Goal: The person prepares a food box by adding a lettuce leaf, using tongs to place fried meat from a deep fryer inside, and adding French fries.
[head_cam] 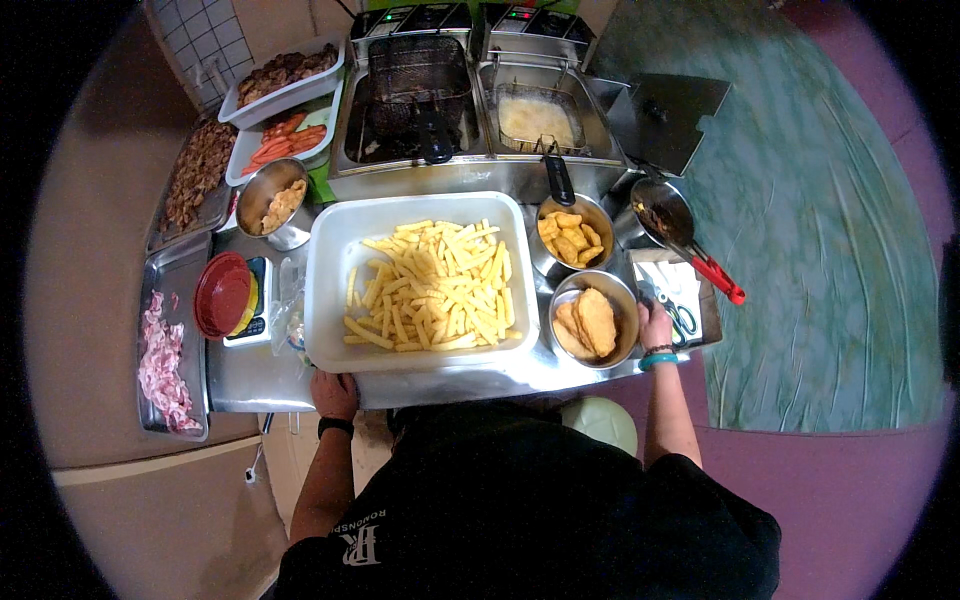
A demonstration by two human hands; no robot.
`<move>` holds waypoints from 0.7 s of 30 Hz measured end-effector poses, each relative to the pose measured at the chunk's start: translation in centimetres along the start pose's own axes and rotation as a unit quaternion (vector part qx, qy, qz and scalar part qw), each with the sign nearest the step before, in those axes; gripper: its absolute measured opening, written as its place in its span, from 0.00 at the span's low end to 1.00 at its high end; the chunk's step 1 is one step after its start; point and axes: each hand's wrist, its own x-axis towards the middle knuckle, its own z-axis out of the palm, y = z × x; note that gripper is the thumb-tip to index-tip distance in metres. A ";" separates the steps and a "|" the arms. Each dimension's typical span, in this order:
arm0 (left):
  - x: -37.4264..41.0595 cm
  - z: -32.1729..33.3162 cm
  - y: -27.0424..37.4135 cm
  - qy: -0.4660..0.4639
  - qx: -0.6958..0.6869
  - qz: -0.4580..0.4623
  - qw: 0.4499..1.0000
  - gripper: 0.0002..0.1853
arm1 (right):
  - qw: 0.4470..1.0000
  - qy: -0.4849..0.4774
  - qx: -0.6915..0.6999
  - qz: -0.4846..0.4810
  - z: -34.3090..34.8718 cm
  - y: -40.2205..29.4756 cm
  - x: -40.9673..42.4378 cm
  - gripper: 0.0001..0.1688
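Note:
My left hand (335,395) rests at the front edge of the steel table, by the lower left corner of a white plastic tub (529,315) of crinkle-cut fries (442,289). At the right, my right hand (655,328) is beside a steel bowl (557,352) of breaded patties (596,322), over the near left part of a box with scissors (682,319); its fingertips are partly hidden by something dark. Behind the tub stands a double deep fryer (480,174). A basket with a black handle (558,180) sits in bubbling oil in its right well; another rests over the left well.
Around the tub stand a steel pot of golden pieces (574,238), a strainer with red-handled tongs (716,277), a steel pot of battered pieces (283,206), red bowls (223,296) on a scale (255,330), a tray of raw meat strips (165,367) and tubs of sausages (281,146) and cooked meat (289,75).

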 end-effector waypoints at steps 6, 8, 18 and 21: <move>-0.1 0.0 -0.1 0.004 0.000 0.008 1.000 0.11 | 1.000 0.006 0.007 -0.002 0.1 0.0 0.0 0.16; -0.2 0.1 -0.2 0.003 0.003 0.005 1.000 0.11 | 1.000 0.004 0.000 -0.005 0.1 0.1 0.0 0.16; -0.3 0.2 -0.3 -0.013 0.004 -0.010 1.000 0.12 | 1.000 0.001 0.000 -0.009 -0.1 0.0 0.0 0.16; -0.3 0.2 -0.3 -0.005 0.007 -0.002 1.000 0.12 | 1.000 0.005 0.001 -0.011 -0.1 -0.1 0.0 0.16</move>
